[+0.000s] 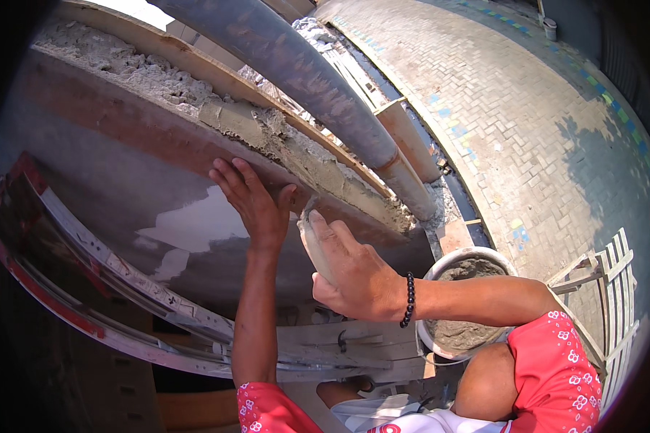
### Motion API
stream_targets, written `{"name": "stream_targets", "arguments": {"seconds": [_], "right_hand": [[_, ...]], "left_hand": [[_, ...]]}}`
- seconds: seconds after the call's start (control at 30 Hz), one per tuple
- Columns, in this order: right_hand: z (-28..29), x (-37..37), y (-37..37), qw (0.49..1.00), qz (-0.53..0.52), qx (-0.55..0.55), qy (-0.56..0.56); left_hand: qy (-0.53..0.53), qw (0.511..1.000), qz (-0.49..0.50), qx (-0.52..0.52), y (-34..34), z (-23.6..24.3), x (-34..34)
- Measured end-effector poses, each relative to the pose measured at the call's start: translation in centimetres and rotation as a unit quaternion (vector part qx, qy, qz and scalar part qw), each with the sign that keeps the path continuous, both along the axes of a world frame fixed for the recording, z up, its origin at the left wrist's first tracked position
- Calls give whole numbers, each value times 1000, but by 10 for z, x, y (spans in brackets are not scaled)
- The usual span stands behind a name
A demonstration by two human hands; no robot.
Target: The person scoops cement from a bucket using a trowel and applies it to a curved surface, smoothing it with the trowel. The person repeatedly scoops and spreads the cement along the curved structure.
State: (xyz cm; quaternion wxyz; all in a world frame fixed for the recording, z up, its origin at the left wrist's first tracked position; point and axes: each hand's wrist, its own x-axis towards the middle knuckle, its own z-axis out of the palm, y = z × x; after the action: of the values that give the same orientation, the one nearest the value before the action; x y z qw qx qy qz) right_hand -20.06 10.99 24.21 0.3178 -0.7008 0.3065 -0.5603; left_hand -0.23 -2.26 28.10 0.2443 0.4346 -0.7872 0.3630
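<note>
My left hand [252, 206] rests with its fingers apart against the reddish-brown face of a long board [166, 148]. Just right of it, my right hand [357, 270] is closed round the pale handle of a trowel [315, 249]. The trowel's bent metal neck shows near the board; its blade is hard to make out. Along the top of the wall, wet grey mortar [296, 155] lies between this board and a thin outer board [346, 160], smooth in places and lumpy in others. Black beads circle my right wrist.
A white bucket [429, 274] of grey mortar stands below my right forearm. A thick grey pipe [317, 79] slants close past the wall top. An aluminium ladder [130, 270] lies at the left. A slatted white frame [617, 289] stands on paving [512, 137] at the right.
</note>
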Motion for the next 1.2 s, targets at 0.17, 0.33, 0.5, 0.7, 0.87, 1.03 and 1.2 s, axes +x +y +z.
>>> {"name": "stream_targets", "arguments": {"seconds": [0.17,0.33,0.5,0.7,0.87,1.03,1.2], "right_hand": [[-15,15,-68,996,-33,42,-78],[1,23,-81,996,14,78,-39],[0,38,-58,999,28,24,17],[-20,43,-31,995,17,-43,86],[-45,45,0,994,18,-57,93],[-79,19,33,996,13,-59,60],[-68,2,7,995,-38,82,-43]], "left_hand": [[9,1000,-2,24,7,2,-7],[6,1000,7,12,1,0,-5],[-3,999,32,9,2,0,-2],[10,1000,14,-19,-6,-5,2],[-14,999,2,-35,-1,-2,-3],[-15,1000,8,-9,2,0,0],[0,1000,8,9,5,2,-10]]}}
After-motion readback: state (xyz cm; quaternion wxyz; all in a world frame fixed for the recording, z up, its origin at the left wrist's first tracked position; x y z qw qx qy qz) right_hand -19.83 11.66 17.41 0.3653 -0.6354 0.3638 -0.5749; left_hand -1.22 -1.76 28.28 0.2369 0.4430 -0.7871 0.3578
